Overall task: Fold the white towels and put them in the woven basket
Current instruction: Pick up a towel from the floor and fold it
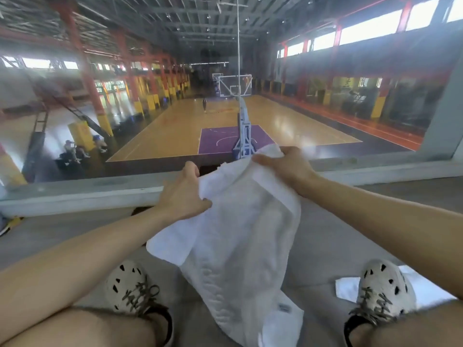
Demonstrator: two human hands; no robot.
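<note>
Two grips on towel [240, 234] top edge: left hand [184, 194] 9 o'clock, right hand [285, 164] 1; long axis hangs toward 6, I think.

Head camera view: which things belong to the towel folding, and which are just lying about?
Part of the job: white towel, gripped by the left hand and right hand; another white cloth on the floor, probably a second towel. No basket shows.
Just there: shoes, window ledge, basketball court beyond the glass.
</note>
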